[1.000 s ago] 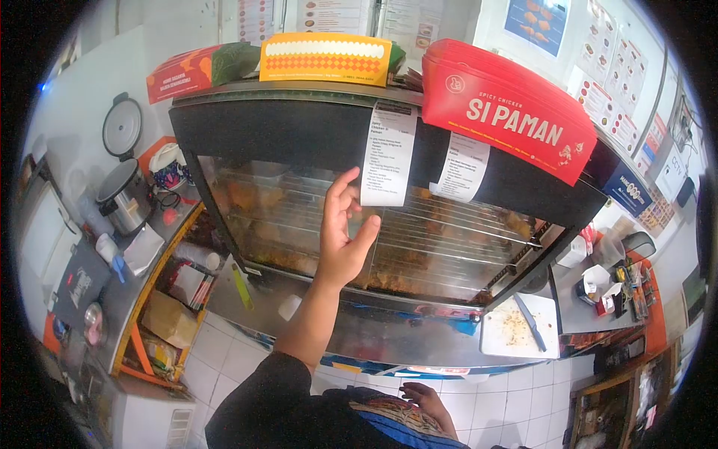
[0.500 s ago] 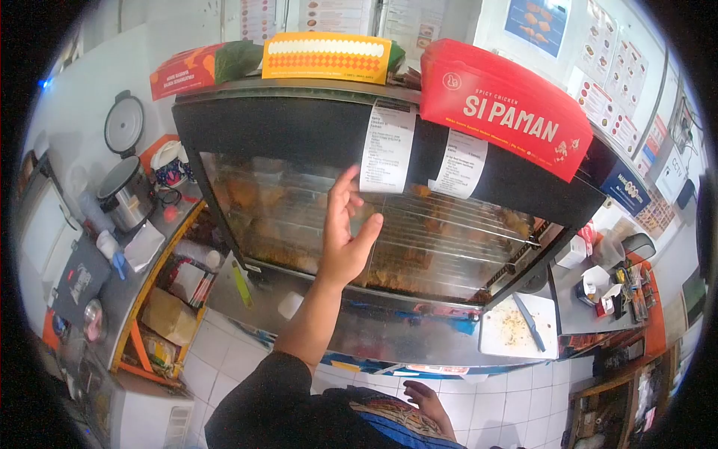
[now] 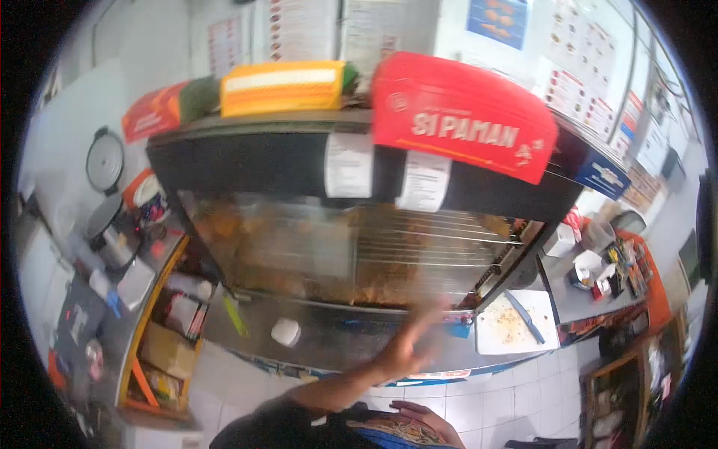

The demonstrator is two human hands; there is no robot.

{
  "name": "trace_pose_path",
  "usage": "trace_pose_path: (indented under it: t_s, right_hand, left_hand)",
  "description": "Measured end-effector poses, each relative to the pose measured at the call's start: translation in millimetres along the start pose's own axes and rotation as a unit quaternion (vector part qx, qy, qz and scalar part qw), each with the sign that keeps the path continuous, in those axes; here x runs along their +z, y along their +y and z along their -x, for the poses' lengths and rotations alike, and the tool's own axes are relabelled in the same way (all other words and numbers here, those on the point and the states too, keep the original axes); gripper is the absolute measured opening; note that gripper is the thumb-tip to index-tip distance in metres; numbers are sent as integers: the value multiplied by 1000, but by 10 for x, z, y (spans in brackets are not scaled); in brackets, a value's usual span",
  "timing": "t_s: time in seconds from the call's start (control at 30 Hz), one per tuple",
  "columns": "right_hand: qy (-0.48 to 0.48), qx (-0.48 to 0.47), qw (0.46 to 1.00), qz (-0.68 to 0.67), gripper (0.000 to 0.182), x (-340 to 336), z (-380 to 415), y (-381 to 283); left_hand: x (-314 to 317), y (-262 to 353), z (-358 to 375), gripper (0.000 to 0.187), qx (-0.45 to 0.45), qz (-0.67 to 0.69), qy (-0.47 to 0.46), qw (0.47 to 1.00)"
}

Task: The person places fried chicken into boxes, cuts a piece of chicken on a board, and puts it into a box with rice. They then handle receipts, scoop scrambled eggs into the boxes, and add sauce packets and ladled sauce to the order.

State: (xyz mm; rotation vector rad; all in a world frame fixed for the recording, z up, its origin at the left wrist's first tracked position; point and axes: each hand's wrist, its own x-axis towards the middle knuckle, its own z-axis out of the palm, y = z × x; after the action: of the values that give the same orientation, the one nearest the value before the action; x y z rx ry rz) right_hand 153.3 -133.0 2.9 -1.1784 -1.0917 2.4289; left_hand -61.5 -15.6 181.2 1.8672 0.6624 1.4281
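Observation:
My left hand (image 3: 410,346) is smeared by motion in front of the lower edge of a glass-fronted food warmer (image 3: 247,153), over the metal counter. Nothing shows in it, though its fingers are blurred. Behind the glass, wire racks hold browned pieces of food (image 3: 385,288). Two printed receipts, a left one (image 3: 349,166) and a right one (image 3: 424,182), hang on the warmer's black top panel. Low by my body, my right hand (image 3: 430,421) lies with fingers stretched out against the patterned cloth at my waist.
Red SI PAMAN packaging (image 3: 464,116) and a yellow box (image 3: 283,88) sit atop the warmer. A knife (image 3: 526,318) lies on a white cutting board (image 3: 497,329) to the right. At left stand a cooker (image 3: 112,232) and a shelf with a cardboard box (image 3: 168,350).
My left hand has dropped from beside the left receipt down and right to the counter. Both receipts still hang. My view has shifted, and my right hand has drawn lower against my waist.

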Motion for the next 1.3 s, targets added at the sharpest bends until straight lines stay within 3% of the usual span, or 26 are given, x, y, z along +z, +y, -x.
trace_pose_path:
  t_s: [0.03, 0.07, 0.1, 0.13, 0.2, 0.27, 0.4, 0.57, 0.67, 0.73, 0.83, 0.93, 1.0, 1.07, 1.3]
  right_hand:
    - [34, -52, 998, 12, 54, -2, 152, 99]
    - [44, -61, 997, 28, 54, -49, 212, 143]
    - [45, -63, 996, 42, 54, -87, 233, 151]
    - [44, -62, 995, 57, 54, -145, 245, 138]
    - [42, -64, 994, 75, 55, -270, 268, 119]
    - [42, -68, 993, 91, 55, -384, 324, 126]
    - [32, -98, 987, 123, 56, -654, 486, 207]
    - [45, -185, 967, 167, 57, -1270, 979, 839]
    - [82, -219, 970, 68, 60, -1559, 1750, 991]
    - [180, -219, 954, 95, 60, -2022, 2122, 1379]
    - [318, -215, 924, -4, 62, -2601, 2637, 1928]
    - [474, -188, 855, 96, 53, -2938, 3206, 2172]
    - [491, -154, 856, -53, 49, -2991, 3567, 1993]
    - [496, -135, 846, -141, 45, -3194, 3797, 1958]
    - [478, -103, 849, -201, 39, -4233, 4117, 1662]
  left_hand:
    - [111, 142, 69, 60, -5, 20, -120, 993]
    - [352, 163, 262, 54, -157, 252, -230, 927]
    - [422, 298, 256, 51, -27, 179, -326, 928]
    - [546, 390, 269, 51, 20, 218, -394, 893]
    - [791, 464, 359, 50, 24, 301, -477, 826]
    - [990, 444, 368, 50, -6, 352, -520, 778]
    - [1393, 317, 338, 51, -65, 369, -567, 734]
    - [2255, 152, 293, 52, -116, 359, -628, 681]
    - [3053, 46, 300, 52, -131, 356, -662, 646]
    - [3654, -23, 297, 53, -133, 348, -679, 633]
    - [4475, -151, 344, 55, -130, 311, -685, 646]
    - [5205, -480, 532, 53, -92, 241, -638, 725]
    - [5479, -548, 415, 43, -22, 72, -573, 816]
    - [5769, -727, 239, 42, 82, -48, -551, 829]
    - [6784, -1290, -675, 42, -22, -37, -474, 880]
